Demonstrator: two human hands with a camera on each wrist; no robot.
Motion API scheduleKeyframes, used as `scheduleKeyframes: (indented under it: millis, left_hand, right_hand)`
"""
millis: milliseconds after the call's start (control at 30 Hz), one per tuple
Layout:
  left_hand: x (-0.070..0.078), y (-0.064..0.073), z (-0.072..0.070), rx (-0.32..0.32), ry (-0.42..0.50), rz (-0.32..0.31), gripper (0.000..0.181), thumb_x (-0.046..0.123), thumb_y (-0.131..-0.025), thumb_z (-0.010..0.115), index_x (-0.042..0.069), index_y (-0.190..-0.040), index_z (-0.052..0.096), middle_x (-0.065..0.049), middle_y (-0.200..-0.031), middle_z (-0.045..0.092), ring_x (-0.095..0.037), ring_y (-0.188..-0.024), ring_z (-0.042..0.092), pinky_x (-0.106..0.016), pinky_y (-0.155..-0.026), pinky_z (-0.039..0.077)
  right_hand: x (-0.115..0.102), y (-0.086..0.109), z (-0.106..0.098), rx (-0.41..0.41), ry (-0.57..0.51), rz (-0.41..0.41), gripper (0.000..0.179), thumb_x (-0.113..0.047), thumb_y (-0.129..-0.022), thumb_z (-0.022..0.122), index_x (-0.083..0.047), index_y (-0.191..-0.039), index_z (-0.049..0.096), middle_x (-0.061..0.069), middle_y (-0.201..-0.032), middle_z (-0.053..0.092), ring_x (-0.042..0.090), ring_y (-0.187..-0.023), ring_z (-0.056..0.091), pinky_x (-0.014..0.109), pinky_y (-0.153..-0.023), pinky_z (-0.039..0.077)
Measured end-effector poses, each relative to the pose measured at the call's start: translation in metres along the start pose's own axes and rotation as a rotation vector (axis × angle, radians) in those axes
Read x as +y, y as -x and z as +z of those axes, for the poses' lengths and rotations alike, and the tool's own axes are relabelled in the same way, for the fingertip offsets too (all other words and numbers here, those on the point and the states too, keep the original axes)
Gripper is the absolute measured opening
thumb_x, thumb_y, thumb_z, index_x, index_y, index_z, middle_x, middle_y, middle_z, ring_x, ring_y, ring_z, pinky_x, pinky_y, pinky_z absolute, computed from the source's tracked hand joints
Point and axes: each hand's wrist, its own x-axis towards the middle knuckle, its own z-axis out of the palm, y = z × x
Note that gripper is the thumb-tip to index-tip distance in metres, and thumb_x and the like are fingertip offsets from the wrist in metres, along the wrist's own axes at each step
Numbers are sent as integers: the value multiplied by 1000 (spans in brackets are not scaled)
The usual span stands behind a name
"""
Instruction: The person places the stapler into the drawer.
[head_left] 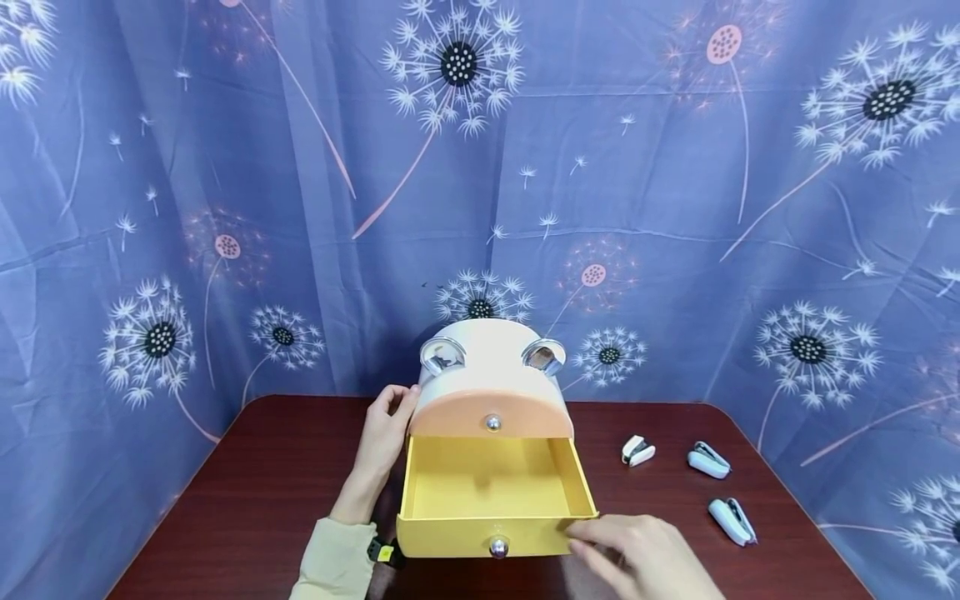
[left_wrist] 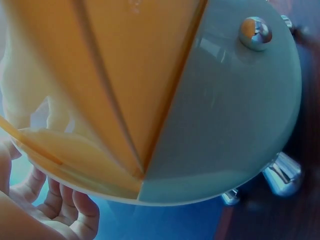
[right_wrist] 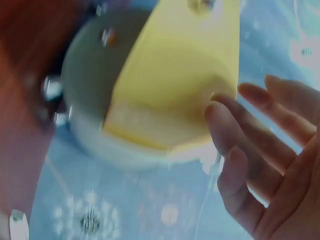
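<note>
One right hand [head_left: 637, 550] is at the near right corner of a yellow drawer [head_left: 442, 537]; its fingers are loosely bent and set apart, and contact cannot be confirmed. The drawer extends toward the near side, with a silver knob [head_left: 498, 547] centred on its front. On the table [head_left: 262, 500], at right, lie a near light-blue stapler [head_left: 729, 521], a farther light-blue stapler [head_left: 708, 461] and, left of that, a white stapler [head_left: 637, 451]. Left hand [head_left: 384, 433]: fingers bent, fingertips at the left side of the white box [head_left: 491, 358] that houses the drawer. Above the drawer, a peach panel [head_left: 450, 414] carries a second knob [head_left: 492, 422]. Far side: a blue curtain [head_left: 652, 192] with dandelion print.
</note>
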Motion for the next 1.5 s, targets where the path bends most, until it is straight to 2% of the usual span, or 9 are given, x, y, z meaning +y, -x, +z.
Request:
scheduleKeyframes:
  millis: [200, 300, 500, 733, 900, 1067, 1233, 1333, 1500]
  left_hand:
    - [-1, 1, -1, -5, 0, -17, 37, 45, -79, 59, 9, -85, 56, -8, -69, 46, -17, -59, 44, -24, -51, 38]
    - [-1, 1, 0, -4, 3, -11, 36, 44, -79, 59, 9, -84, 56, -8, -69, 46, -17, -59, 44, -24, -52, 37]
    - [1, 0, 0, -2, 3, -9, 35, 43, -80, 60, 9, -84, 55, -8, -68, 45, -17, -59, 44, -24, -52, 37]
    - [2, -1, -2, 3, -3, -10, 36, 44, -79, 60, 9, -84, 56, -8, -69, 46, -17, -60, 44, -24, -52, 37]
    - [1, -1, -1, -1, 7, -7, 35, 43, -79, 60, 9, -84, 56, -7, -69, 46, -17, -60, 44, -24, -52, 37]
    - [1, 0, 0, -4, 9, -7, 36, 44, -79, 60, 9, -84, 55, -7, -68, 45, -17, -59, 44, -23, -52, 37]
    - [0, -1, 1, -3, 18, 11, 35, 43, -79, 60, 9, -83, 55, -8, -67, 45, -17, -58, 43, -23, -51, 37]
    - [0, -1, 0, 1, 18, 11, 36, 44, -79, 60, 8, -84, 56, -8, -68, 46, -17, -58, 44, -23, -51, 37]
    - [0, -1, -1, -6, 30, -2, 37, 44, -79, 60, 8, -84, 56, -9, -69, 46, -17, -58, 44, -24, -51, 37]
  right_hand:
    - [44, 14, -17, 45, -131, 35, 20, -11, -76, 68, -25, -90, 65, -16, -83, 61, 0, -72, 56, 12, -60, 41]
    - [66, 22, -21, 77, -139, 161, 22, -11, -76, 69, -27, -91, 64, -14, -82, 62, 0, -67, 55, 11, -57, 39]
    - [110, 39, -25, 110, -9, 445, 16, -24, -78, 67, -29, -93, 63, -12, -84, 62, 2, -66, 56, 16, -56, 40]
    - [154, 60, -15, 58, 79, 631, 27, -34, -78, 65, -19, -100, 61, 6, -100, 61, 29, -89, 58, 42, -70, 42]
    - [181, 83, -9, -13, 74, 751, 45, -36, -78, 65, -8, -111, 54, 21, -103, 56, 40, -91, 52, 50, -68, 37]
    - [198, 107, -10, -142, 58, 882, 58, -41, -76, 64, 0, -114, 47, 30, -102, 53, 47, -91, 48, 52, -69, 36]
    - [205, 116, -11, -267, -5, 989, 70, -45, -73, 65, 5, -116, 42, 31, -101, 51, 47, -91, 46, 53, -72, 35]
    - [204, 118, -10, -299, -20, 1022, 74, -47, -71, 66, 7, -116, 42, 32, -103, 49, 46, -90, 46, 52, -72, 35]
    - [204, 123, -7, -296, -6, 1036, 72, -44, -68, 69, 8, -112, 43, 31, -100, 50, 43, -86, 48, 51, -71, 36]
